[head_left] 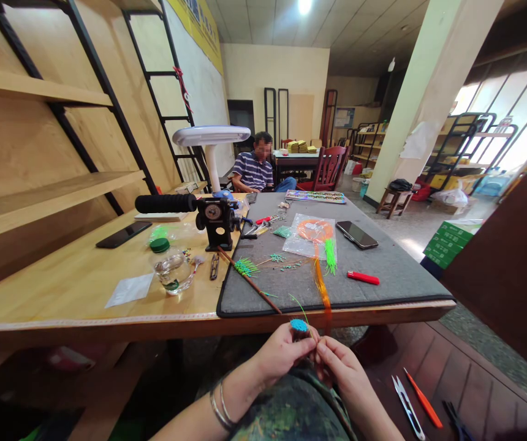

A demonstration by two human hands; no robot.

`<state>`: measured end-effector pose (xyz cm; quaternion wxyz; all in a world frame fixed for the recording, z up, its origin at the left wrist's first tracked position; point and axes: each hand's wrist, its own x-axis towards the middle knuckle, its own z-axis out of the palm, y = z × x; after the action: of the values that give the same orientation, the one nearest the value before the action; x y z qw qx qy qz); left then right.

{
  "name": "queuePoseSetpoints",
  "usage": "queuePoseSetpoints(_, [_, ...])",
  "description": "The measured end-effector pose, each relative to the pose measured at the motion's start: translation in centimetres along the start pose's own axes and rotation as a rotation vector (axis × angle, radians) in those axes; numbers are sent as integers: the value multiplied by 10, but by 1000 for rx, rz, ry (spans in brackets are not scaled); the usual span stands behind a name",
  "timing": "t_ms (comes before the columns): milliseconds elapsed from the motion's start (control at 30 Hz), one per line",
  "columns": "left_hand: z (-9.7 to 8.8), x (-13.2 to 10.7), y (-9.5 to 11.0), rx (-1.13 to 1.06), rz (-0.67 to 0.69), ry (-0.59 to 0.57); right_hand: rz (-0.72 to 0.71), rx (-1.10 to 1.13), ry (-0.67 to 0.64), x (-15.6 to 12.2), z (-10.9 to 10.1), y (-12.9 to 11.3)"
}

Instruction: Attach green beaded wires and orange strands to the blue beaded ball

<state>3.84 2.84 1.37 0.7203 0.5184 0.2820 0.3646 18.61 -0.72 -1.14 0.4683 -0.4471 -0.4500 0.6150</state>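
I'm seeing both hands working low, just off the near edge of the counter [84, 282]. Left hand [282, 352] is pinching a small blue piece [299, 325] from below; its lower part is hidden behind the fingers [301, 346], so I can't make out its full shape. Right hand [341, 367] is closing narrow on something thin beside it, touching the left fingertips; what it's gripping is too small to tell. A green strand [298, 304] is rising from the blue piece, leaning up and left toward the mat [383, 269]. An orange strip [322, 288] is running long axis near-to-far, from the hands up over the mat edge to a clear bag [312, 236].

Both forearms are getting cut off at the bottom edge; bangles [220, 407] are sitting on the left wrist.

Around: a brown stick [249, 280] is lying diagonally across the mat, a red lighter [363, 278] to the right, a phone [356, 234] beyond it. A black winder [217, 222], lamp [211, 139] and glass jar [171, 269] are standing left of the mat. Snips [408, 407] are lying on the bench lower right, partly cut off. Another person [254, 168] is sitting at the far end. Nothing is blocking the hands.
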Motion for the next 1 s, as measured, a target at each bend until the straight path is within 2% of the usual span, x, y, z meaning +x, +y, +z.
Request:
queuePoseSetpoints(200, [2,2,1,24,-14,54,21,-38,14,0,-1,0])
queuePoseSetpoints(400, [-3,4,-7,60,-44,66,-24,-79,30,1,-3,3])
queuePoseSetpoints(600, [-5,5,-7,1,-143,101,-88,-136,100,-1,1,1])
queuePoseSetpoints(800, [-3,5,-6,-32,-151,118,-109,-88,96,-5,3,-2])
queuePoseSetpoints(1000, [-4,6,-7,-61,-153,114,-131,-135,112,-1,1,1])
